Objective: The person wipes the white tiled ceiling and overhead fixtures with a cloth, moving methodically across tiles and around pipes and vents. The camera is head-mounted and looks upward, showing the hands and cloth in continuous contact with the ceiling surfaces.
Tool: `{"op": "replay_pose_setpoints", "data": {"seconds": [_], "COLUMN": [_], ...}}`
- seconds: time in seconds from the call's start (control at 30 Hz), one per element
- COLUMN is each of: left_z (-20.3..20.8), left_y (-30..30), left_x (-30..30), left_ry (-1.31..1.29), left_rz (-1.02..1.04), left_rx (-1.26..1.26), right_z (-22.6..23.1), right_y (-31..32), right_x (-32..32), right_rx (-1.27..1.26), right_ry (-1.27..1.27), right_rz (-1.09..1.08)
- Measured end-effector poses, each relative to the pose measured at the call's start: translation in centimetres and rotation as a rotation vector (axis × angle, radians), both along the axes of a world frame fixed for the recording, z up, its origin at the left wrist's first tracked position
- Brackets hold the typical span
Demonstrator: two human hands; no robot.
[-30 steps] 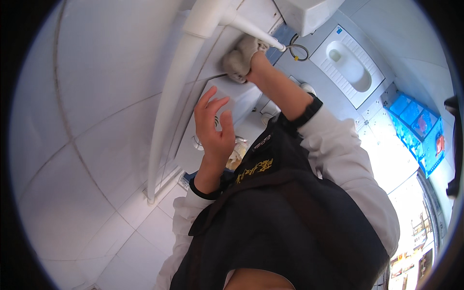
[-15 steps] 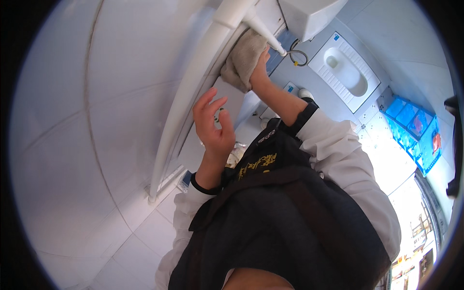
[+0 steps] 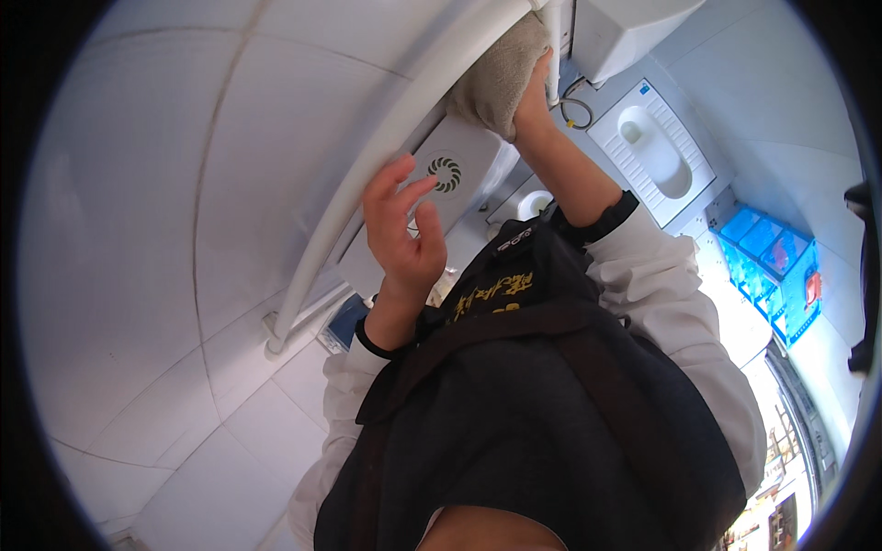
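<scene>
A grey-beige cleaning cloth is draped over the fingers of my right hand, which grips it at the upper middle. The cloth lies against the tiled wall side, right beside a long white pipe. Most of the right fingers are hidden by it. My left hand hangs open and empty, its fingers apart and slightly bent, close to the pipe. Just beyond that hand is a white box with a round slotted vent.
A squat toilet is set in the floor at the far right. A white basin-like fixture with a grey hose stands nearer. A blue see-through rack is at the right, near a bright doorway. White tiled wall fills the left.
My right hand has moved the cloth up and to the right along the pipe. The vented box has come into fuller view. The left hand stays open, nearly in place.
</scene>
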State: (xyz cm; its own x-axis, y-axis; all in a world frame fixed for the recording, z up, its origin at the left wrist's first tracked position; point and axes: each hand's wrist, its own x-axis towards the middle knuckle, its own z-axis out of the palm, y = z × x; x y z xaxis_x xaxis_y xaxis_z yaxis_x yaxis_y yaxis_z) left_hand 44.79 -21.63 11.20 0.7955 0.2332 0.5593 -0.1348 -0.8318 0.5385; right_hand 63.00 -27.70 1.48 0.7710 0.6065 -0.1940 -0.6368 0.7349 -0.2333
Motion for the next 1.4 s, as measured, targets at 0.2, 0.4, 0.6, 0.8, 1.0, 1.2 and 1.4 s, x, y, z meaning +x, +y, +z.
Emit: {"op": "replay_pose_setpoints", "data": {"seconds": [0.2, 0.4, 0.6, 0.8, 1.0, 1.2, 1.4], "left_z": [-0.4, 0.1, 0.1, -0.4, -0.6, -1.9, -3.7], "left_y": [0.3, 0.2, 0.8, 1.8, 3.5, 5.3, 6.7], "left_x": [-1.5, -1.4, -2.8, -5.0, -7.6, -11.5, -14.0], "left_ry": [0.02, 0.0, -0.052, -0.045, -0.024, 0.058, 0.109], "left_rz": [0.005, -0.01, 0.026, 0.054, 0.031, 0.048, 0.118], "left_rx": [-0.05, -0.049, -0.051, -0.032, 0.005, -0.066, -0.125], "right_z": [1.0, 1.0, -1.9, -0.3, -2.0, 0.6, 2.3], "right_y": [4.6, 2.9, 1.8, 5.5, 4.2, 1.8, 4.4], "right_x": [-7.9, -6.8, -1.3, -11.0, -13.0, -4.3, -13.4], "right_rx": [-0.43, -0.642, -0.495, -0.769, -0.58, -0.56, -0.486], "right_ry": [0.02, -0.285, -0.283, -0.377, -0.655, -0.381, -0.143], "right_rz": [-0.091, -0.243, -0.155, -0.123, 0.034, -0.203, 0.141]}}
